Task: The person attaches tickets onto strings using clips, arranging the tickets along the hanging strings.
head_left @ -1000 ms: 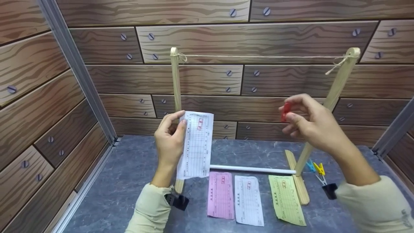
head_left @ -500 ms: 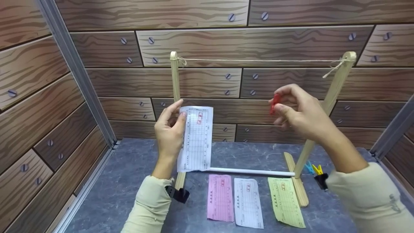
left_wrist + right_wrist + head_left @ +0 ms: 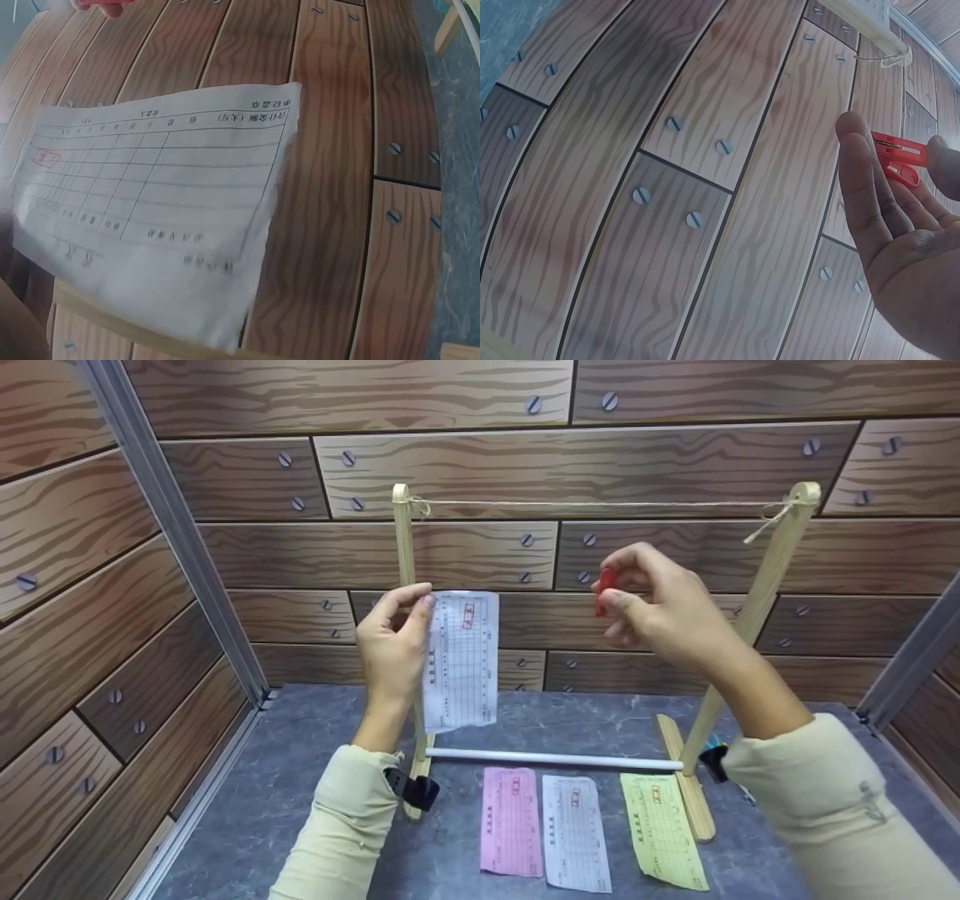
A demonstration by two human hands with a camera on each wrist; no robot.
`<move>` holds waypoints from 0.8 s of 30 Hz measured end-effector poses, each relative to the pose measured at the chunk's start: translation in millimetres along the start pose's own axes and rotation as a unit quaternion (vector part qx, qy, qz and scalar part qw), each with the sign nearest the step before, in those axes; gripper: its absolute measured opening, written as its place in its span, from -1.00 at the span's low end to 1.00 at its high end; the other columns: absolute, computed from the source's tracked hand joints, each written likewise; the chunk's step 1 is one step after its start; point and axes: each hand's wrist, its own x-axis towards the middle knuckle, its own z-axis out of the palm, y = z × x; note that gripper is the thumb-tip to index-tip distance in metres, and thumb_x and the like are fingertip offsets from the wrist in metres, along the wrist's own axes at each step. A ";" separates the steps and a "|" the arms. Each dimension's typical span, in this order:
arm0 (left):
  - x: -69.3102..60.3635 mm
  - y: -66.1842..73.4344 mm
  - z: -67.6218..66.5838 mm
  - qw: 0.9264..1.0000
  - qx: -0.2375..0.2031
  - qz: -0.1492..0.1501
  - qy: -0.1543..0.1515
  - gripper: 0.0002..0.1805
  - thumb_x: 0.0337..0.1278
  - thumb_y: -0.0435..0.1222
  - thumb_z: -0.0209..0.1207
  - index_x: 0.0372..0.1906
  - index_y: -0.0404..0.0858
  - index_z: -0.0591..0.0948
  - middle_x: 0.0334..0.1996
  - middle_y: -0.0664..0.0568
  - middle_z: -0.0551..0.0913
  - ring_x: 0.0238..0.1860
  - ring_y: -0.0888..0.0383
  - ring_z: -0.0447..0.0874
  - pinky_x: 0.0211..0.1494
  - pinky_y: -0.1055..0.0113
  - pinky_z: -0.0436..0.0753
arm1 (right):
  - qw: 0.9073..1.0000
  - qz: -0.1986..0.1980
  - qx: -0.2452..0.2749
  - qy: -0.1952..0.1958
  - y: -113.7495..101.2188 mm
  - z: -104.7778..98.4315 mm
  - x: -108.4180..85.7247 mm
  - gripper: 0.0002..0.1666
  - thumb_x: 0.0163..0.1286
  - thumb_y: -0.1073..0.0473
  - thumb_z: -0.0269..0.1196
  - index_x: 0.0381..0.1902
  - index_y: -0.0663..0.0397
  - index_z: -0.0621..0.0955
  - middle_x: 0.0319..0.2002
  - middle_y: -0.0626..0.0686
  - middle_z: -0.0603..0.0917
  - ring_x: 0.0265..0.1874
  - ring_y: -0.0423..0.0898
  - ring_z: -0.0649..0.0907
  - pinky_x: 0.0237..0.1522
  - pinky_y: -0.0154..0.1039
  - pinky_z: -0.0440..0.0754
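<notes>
Between thumb and fingers, my left hand pinches a white printed receipt slip by its upper left edge. The slip hangs upright with a red stamp near its top, and it fills much of the left wrist view. My right hand pinches a red clothespin, held to the right of the slip and apart from it. In the right wrist view the clothespin sits between thumb and fingertips. Above both hands, a thin string runs between two wooden posts.
On the grey table lie a pink slip, another white slip and a yellow-green slip. A white rod joins the stand's feet. Behind my right sleeve, a blue clothespin is mostly hidden. The right wooden post stands beside my right forearm.
My left hand has raised the white slip, and its lower end now hangs above the rod. My right hand has moved left and up with the red clothespin, closer to the slip.
</notes>
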 end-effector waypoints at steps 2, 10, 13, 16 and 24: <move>3.1 1.7 0.6 1.000 0.002 -0.004 0.001 -0.88 0.19 -0.51 0.30 -0.17 -0.43 0.73 -0.36 -0.05 0.73 -0.52 0.23 0.54 -0.44 0.43 0.52 | 1.000 -0.002 0.000 -0.001 -2.2 1.8 2.7 -0.74 0.51 0.30 0.18 0.09 0.25 0.46 -0.21 0.21 0.67 -0.48 0.07 0.73 -0.46 -0.18 0.72; 21.3 8.7 1.9 1.000 0.018 -0.013 0.000 -0.89 0.15 -0.49 0.33 -0.21 -0.43 0.72 -0.40 -0.04 0.72 -0.48 0.21 0.59 -0.36 0.42 0.58 | 1.000 -0.021 0.012 0.000 -11.8 3.6 14.8 -0.75 0.53 0.39 0.10 0.11 0.34 0.44 -0.11 0.20 0.65 -0.47 0.07 0.73 -0.46 -0.20 0.71; 29.7 10.2 2.3 1.000 0.021 -0.016 -0.004 -0.90 0.15 -0.49 0.34 -0.23 -0.43 0.71 -0.40 -0.05 0.72 -0.46 0.19 0.60 -0.34 0.41 0.58 | 1.000 -0.022 0.021 0.001 -15.0 4.7 18.5 -0.74 0.53 0.40 0.09 0.12 0.35 0.43 -0.09 0.20 0.65 -0.48 0.10 0.73 -0.45 -0.19 0.72; 39.7 11.9 2.3 0.999 0.028 -0.022 -0.009 -0.91 0.14 -0.48 0.36 -0.25 -0.42 0.72 -0.40 -0.04 0.71 -0.45 0.19 0.57 -0.34 0.41 0.56 | 0.999 -0.024 0.024 0.000 -18.2 6.3 20.7 -0.75 0.53 0.39 0.10 0.11 0.34 0.42 -0.10 0.21 0.65 -0.49 0.09 0.73 -0.46 -0.19 0.72; 72.3 20.0 2.7 0.998 0.046 -0.028 0.011 -0.91 0.06 -0.51 0.39 -0.29 -0.42 0.76 -0.33 0.03 0.54 -0.41 0.28 0.46 -0.30 0.44 0.48 | 0.999 -0.029 0.017 -0.005 -25.7 9.7 25.5 -0.76 0.54 0.36 0.10 0.11 0.29 0.43 -0.12 0.20 0.67 -0.50 0.01 0.72 -0.48 -0.20 0.71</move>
